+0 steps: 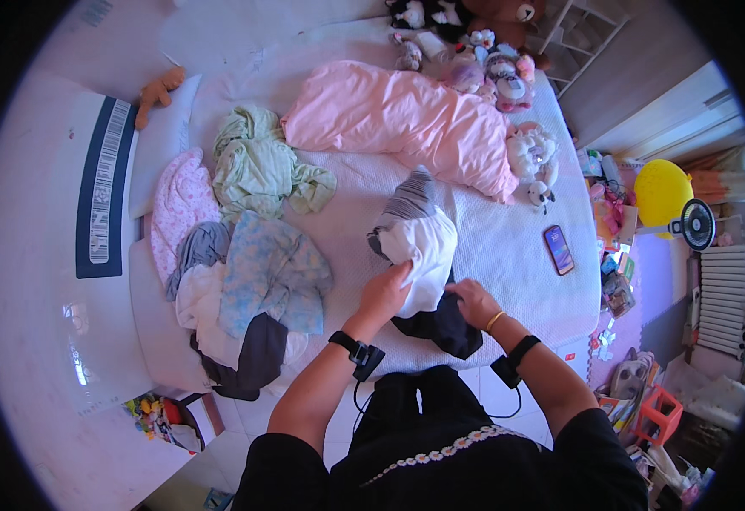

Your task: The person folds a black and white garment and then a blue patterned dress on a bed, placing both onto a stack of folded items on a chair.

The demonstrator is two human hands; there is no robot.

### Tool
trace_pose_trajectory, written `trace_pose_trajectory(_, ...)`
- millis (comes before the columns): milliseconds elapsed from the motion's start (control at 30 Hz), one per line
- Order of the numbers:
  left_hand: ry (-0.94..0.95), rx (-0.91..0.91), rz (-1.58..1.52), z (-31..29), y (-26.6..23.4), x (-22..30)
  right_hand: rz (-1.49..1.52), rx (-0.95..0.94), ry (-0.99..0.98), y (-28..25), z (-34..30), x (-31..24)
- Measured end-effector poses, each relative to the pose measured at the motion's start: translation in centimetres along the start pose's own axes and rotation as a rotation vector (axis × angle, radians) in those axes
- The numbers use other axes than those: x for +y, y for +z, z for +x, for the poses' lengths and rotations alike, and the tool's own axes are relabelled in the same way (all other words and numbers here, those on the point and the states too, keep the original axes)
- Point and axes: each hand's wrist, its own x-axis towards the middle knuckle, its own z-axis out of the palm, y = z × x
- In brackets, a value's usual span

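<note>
A white garment (424, 255) lies bunched near the bed's front edge, its folds rising over a grey striped garment (407, 200). The fingers of my left hand (385, 291) are closed on the white cloth's left side. Below and to the right of it is a black garment (447, 330). My right hand (477, 305) pinches at the upper part of this black cloth, close to the white garment's right edge; its fingertips are partly hidden. The exact shape of each garment cannot be made out in the folds.
Left on the bed are a blue-and-white tie-dye garment (275, 268), a dark garment (262, 353), a pink floral cloth (183, 196) and a green cloth (255, 162). A pink quilt (398, 119) lies behind. A phone (559, 249) rests right, near plush toys (532, 152).
</note>
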Motion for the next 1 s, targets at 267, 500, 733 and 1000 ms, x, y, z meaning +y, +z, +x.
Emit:
trace_pose_trajectory(267,0.327,-0.223,0.13,-3.5,-4.9,9.3,-0.407,0.162,-0.242,-12.9,2.1,-11.9)
trace_pose_trajectory(500,0.426,-0.087,0.206,-3.8,-8.7,14.2,-0.634,-0.07,-0.176,-16.9,-1.2,-12.1)
trace_pose_trajectory(733,0.155,-0.313,0.197,-4.5,-12.8,10.2,-0.518,0.276,-0.3,-20.7,-2.5,-16.4)
trace_pose_trajectory(1000,0.105,-0.478,0.348,-2.2,-12.8,6.5,-0.595,0.539,-0.398,-27.6,-4.4,-16.5)
